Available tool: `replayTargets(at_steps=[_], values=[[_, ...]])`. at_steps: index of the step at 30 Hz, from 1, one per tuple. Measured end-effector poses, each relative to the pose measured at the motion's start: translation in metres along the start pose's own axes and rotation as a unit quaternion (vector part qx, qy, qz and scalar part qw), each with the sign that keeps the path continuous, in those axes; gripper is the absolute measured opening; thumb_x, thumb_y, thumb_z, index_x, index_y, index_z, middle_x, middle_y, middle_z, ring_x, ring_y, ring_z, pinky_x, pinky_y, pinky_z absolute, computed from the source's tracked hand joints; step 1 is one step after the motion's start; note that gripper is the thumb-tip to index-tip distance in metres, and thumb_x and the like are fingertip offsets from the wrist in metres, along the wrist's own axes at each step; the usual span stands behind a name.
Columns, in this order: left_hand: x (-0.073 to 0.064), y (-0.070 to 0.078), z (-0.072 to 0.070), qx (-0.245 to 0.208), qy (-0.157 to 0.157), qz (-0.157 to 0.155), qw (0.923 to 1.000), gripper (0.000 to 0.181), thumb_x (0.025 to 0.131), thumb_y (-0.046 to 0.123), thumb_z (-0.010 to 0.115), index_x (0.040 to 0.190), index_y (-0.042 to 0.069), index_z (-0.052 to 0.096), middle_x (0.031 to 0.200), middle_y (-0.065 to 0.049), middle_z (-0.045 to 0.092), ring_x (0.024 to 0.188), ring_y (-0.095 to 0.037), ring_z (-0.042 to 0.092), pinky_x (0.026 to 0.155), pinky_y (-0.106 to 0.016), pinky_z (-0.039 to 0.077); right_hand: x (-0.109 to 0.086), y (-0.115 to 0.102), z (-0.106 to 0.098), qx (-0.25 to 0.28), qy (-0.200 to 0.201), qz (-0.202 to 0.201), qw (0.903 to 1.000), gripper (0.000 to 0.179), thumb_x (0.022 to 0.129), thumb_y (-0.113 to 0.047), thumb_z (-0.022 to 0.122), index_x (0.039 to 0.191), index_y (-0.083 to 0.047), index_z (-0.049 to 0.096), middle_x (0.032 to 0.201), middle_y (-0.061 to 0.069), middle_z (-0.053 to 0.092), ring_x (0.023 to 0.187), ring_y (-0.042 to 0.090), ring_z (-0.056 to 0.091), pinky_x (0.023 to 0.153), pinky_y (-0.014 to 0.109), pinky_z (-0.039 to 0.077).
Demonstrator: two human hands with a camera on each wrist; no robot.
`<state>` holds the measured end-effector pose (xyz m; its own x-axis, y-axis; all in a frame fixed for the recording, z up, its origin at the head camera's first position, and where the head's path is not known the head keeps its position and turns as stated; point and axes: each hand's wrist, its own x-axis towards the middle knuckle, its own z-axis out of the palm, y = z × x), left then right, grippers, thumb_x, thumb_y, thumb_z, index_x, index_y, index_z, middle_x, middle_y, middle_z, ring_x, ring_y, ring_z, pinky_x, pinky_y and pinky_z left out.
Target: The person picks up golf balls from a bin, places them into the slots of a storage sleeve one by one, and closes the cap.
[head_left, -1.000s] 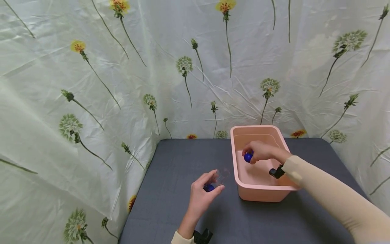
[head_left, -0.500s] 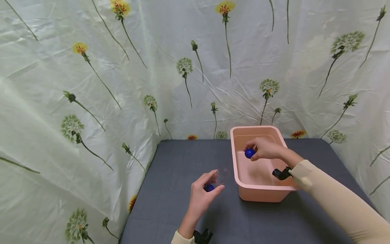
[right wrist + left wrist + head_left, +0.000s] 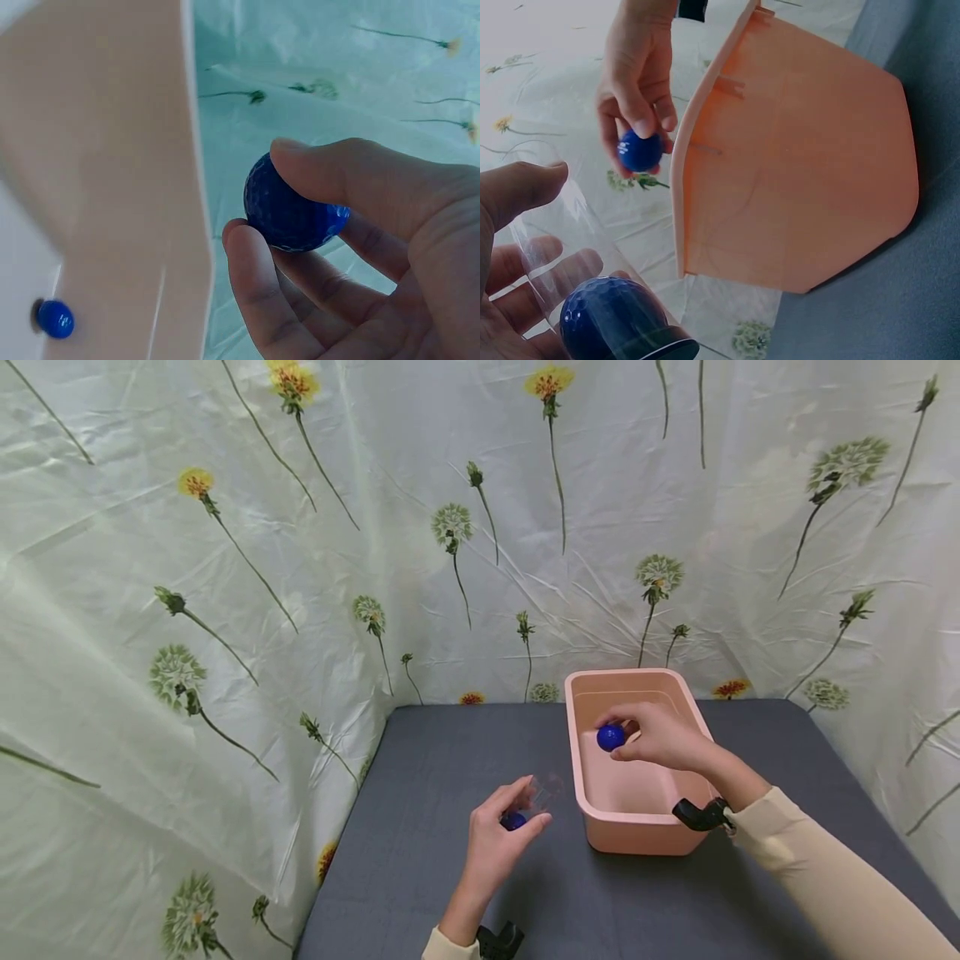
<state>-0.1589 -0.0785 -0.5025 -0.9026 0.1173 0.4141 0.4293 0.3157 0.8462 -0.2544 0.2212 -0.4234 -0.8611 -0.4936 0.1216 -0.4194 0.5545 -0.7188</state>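
Note:
My left hand [image 3: 495, 839] holds a clear plastic tube [image 3: 577, 217], its fingers on one side and thumb on the other. A dark blue golf ball [image 3: 604, 311] sits at the bottom of that tube, partly seen between the fingers in the head view. My right hand [image 3: 667, 739] pinches another blue golf ball [image 3: 292, 206] between thumb and fingertips. In the left wrist view this ball shows beyond the rim of the pink tub [image 3: 645, 839], up at rim height. Inside the tub, a further blue ball [image 3: 55, 319] lies, visible only in the right wrist view.
The tub stands on a dark grey cloth-covered table [image 3: 435, 760], right of my left hand. A pale curtain with printed flowers [image 3: 480, 568] hangs behind the table and along its left side. Black wrist cameras [image 3: 701, 814] are strapped to both wrists.
My right hand has lifted from inside the tub with the golf ball, its forearm drawing back a little toward me. My left hand and the tube have stayed in place.

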Motion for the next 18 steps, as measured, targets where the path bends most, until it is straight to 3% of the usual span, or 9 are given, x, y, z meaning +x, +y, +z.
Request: replayTargets(at_steps=[6,10,15,18], values=[[-0.001,-0.001,0.002,-0.003,0.002,-0.013,0.9999,0.054,0.082,0.023,0.086,0.132,0.020,0.067,0.108,0.007,0.070,0.093,-0.017,0.066,0.082,-0.032,0.056,-0.015,-0.015,0.011,0.029,0.034,-0.026,0.9987,0.043,0.082,-0.016,0.086,0.121,-0.019,0.069,0.113,-0.001,0.068,0.092,0.023,0.067,0.075,0.028,0.058],[-0.002,-0.001,0.002,-0.007,0.000,-0.019,0.9998,0.055,0.082,0.023,0.087,0.132,0.022,0.067,0.109,0.007,0.070,0.093,-0.018,0.067,0.084,-0.035,0.057,-0.025,-0.026,0.023,0.066,0.046,-0.023,0.9965,0.048,0.081,-0.015,0.086,0.125,-0.016,0.068,0.117,0.002,0.067,0.093,0.023,0.067,0.076,0.030,0.058],[-0.002,-0.002,0.003,-0.010,-0.005,-0.016,0.9998,0.055,0.081,0.024,0.087,0.132,0.022,0.066,0.112,-0.002,0.072,0.094,-0.020,0.069,0.084,-0.036,0.057,-0.034,-0.037,0.037,0.126,0.057,-0.011,0.9903,0.052,0.079,-0.015,0.087,0.127,-0.015,0.066,0.119,0.004,0.064,0.096,0.025,0.066,0.078,0.031,0.058],[-0.002,-0.001,0.005,-0.009,-0.005,-0.012,0.9999,0.053,0.081,0.024,0.087,0.129,0.023,0.066,0.112,-0.001,0.072,0.093,-0.016,0.069,0.082,-0.033,0.056,-0.035,-0.041,0.044,0.158,0.066,-0.021,0.9851,0.052,0.079,-0.013,0.088,0.126,-0.013,0.067,0.120,0.007,0.063,0.098,0.027,0.067,0.079,0.032,0.058]])
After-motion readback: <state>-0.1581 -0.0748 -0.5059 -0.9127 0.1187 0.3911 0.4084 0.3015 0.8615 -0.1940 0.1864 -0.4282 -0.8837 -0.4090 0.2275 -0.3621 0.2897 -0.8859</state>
